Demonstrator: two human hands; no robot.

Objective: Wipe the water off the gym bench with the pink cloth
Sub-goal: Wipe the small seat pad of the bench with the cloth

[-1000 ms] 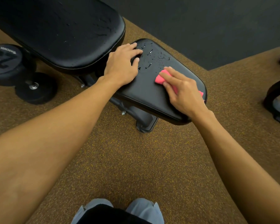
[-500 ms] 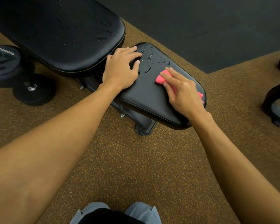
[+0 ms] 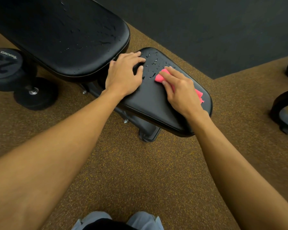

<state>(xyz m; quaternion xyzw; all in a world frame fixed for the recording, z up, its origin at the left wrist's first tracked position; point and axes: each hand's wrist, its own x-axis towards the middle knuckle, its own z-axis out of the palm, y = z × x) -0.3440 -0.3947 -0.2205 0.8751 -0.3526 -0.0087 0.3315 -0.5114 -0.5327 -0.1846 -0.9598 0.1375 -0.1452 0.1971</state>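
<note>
Pink, crumpled cloth [image 3: 160, 76] lies on the black padded vinyl seat of the gym bench [image 3: 150, 103], pinned under the right hand [image 3: 181, 92]; that hand's grip is released, the fingers laid nearly straight over the cloth and pressing it down, with one pink end showing past the fingertips and another past the far edge of the palm; beads of water [image 3: 154, 62] sit on the seat's far end, just beyond the cloth; the left hand [image 3: 123, 75] rests on the seat's left edge, grip slack, fingers spread and holding nothing; more droplets fleck the long black back pad [image 3: 65, 39]; a black dumbbell marked 25 [image 3: 7, 67] stands on the brown speckled floor [image 3: 140, 171].
</note>
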